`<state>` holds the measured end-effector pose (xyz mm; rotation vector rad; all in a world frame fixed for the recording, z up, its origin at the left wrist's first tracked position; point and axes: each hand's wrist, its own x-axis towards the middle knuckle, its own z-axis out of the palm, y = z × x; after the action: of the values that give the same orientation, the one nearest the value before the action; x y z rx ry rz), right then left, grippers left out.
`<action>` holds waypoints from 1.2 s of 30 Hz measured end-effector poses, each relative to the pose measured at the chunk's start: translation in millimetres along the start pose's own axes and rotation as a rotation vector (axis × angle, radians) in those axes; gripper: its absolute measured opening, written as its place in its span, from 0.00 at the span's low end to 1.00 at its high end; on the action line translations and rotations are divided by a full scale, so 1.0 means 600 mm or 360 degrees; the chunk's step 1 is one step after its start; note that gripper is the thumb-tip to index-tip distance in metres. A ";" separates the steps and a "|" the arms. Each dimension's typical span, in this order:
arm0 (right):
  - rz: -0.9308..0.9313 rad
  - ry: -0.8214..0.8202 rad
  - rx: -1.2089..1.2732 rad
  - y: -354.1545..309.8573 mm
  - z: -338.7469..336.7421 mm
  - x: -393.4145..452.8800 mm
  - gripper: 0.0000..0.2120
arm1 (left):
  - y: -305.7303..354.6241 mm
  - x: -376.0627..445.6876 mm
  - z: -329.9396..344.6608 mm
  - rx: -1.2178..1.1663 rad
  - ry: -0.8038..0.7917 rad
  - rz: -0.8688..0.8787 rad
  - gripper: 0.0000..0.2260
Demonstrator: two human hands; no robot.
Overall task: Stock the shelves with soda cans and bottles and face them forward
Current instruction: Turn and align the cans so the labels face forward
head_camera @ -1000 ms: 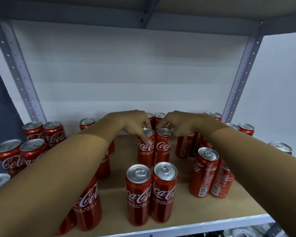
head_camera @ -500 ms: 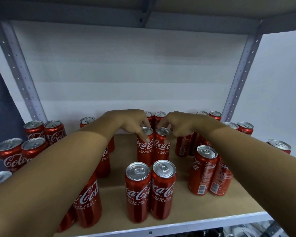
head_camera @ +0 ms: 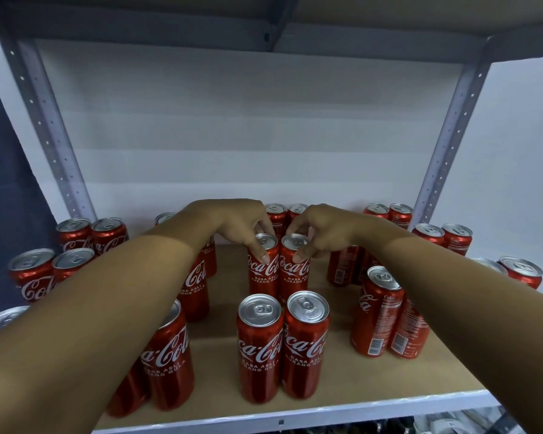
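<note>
Red cans [head_camera: 263, 267] gripped, one per hand [head_camera: 244, 226].

Dim, cool, even light; soft glare on can tops; wide-angle bending and blur toward the edges

Shelf [head_camera: 373, 383]: tan board with a white front edge, carrying upright red cola cans in pairs. Front pair [head_camera: 282, 346] stands near the front edge, logos forward. Middle pair [head_camera: 278, 264] stands directly behind it. Back pair [head_camera: 286, 213] stands at the rear edge. Right-side pair [head_camera: 389, 317] shows barcodes forward.
</note>
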<state>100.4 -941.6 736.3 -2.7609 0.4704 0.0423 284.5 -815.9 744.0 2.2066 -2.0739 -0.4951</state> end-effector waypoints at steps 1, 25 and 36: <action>-0.0004 0.0004 -0.0002 -0.002 0.001 0.001 0.27 | -0.001 -0.003 0.000 -0.0002 0.0001 -0.0005 0.26; -0.0030 0.0032 0.0130 -0.022 0.007 0.003 0.25 | -0.021 -0.031 0.003 -0.0199 -0.0010 -0.0009 0.24; 0.0036 -0.0035 0.0152 -0.020 0.002 0.003 0.24 | -0.025 -0.026 0.008 -0.0252 0.0029 0.0084 0.25</action>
<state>106.1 -931.2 739.1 -2.6592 0.4851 0.0538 296.7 -798.3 738.2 2.0561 -2.0024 -0.6088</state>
